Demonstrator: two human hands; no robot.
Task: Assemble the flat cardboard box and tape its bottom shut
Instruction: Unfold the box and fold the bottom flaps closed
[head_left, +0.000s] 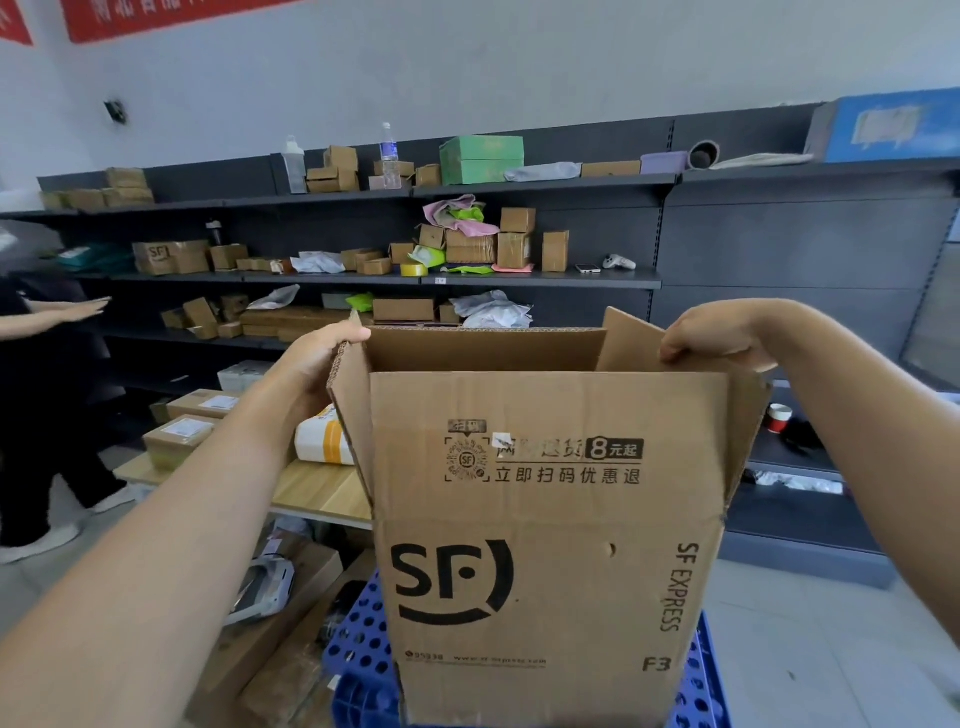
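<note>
Cardboard box is opened into a tube and held up between both hands, open end up, printed SF panel facing the camera. Lower part of it sits in front of a blue perforated crate; can't tell if it rests on the crate

Left hand: closed on the box's top left corner, fingertips on the upper edge of the left side flap, which angles outward. Palm is against the outside of that flap

Right hand: clamped on the top right corner, fingers curled over the edge of the right flap, knuckles up. Behind that hand the far right flap stands up at a tilt

Near top flap stands upright in line with the front panel, far flap is visible across the opening between the two hands. Bottom end of the box is out of frame, so no read on its flaps, and no tape shows on the box

Below the left forearm: wooden table with a white and orange parcel and small taped cartons. Beyond both hands: dark shelving loaded with small cartons, a yellow tape roll on the middle shelf. Far out past the left hand, another person's arm reaches toward the shelving. Red paper cup low, just under the right forearm
</note>
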